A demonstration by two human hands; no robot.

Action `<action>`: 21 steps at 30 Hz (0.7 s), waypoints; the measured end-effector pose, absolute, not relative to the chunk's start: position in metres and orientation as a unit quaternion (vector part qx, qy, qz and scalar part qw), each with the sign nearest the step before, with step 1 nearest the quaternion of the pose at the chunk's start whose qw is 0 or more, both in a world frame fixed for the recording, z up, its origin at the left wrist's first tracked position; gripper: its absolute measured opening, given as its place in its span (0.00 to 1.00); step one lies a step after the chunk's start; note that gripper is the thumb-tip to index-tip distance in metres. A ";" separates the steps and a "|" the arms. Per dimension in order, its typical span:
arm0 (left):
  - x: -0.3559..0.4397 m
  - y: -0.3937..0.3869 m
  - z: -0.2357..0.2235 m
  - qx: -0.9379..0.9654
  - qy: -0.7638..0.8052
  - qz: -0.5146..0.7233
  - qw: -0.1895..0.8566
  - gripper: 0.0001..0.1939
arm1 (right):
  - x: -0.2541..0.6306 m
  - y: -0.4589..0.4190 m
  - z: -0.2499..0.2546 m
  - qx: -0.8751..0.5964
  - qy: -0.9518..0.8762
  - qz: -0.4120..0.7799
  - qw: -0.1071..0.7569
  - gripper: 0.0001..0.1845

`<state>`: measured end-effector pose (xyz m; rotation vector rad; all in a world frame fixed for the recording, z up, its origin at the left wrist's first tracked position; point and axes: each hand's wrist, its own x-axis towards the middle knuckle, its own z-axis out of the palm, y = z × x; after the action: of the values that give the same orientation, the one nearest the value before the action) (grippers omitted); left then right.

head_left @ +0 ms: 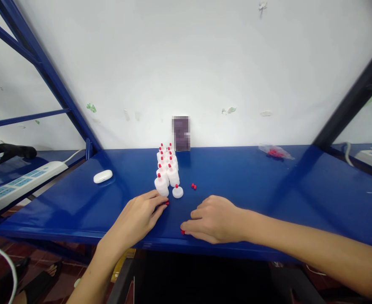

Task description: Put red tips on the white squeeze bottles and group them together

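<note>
Hands point(215, 219) point(141, 211) nearly closed, each pinching red cap point(167, 203) point(182, 232); clear bag point(285, 154) (red pieces point(274, 153) inside) right of white bottles point(173, 176).

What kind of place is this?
Probably a little workshop or packing spot, though I can't be certain. There's a long blue table, small white bottles with red tips lined up on it, and a power strip.

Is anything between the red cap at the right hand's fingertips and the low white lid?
Nothing visible: only blue table lies between that red cap, at the right hand, and the white lid. The left hand, with another red cap, sits left of the path.
</note>
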<state>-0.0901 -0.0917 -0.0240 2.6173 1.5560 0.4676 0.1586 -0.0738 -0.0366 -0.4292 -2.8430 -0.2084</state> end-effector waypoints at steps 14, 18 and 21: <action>-0.044 -0.084 -0.040 0.876 0.440 0.195 0.013 0.11 | 0.178 -0.033 -0.030 -0.341 -0.774 0.336 0.414 0.11; -0.033 -0.078 -0.044 0.856 0.434 0.281 -0.016 0.15 | 0.177 -0.036 -0.033 -0.327 -0.787 0.337 0.401 0.09; -0.032 -0.078 -0.047 0.852 0.358 0.381 -0.028 0.15 | 0.174 -0.042 -0.034 -0.294 -0.796 0.371 0.377 0.07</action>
<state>-0.0324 -0.0780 -0.0469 2.7260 1.1443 1.2198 0.1742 -0.0419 -0.0338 -0.7531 -2.0355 0.9492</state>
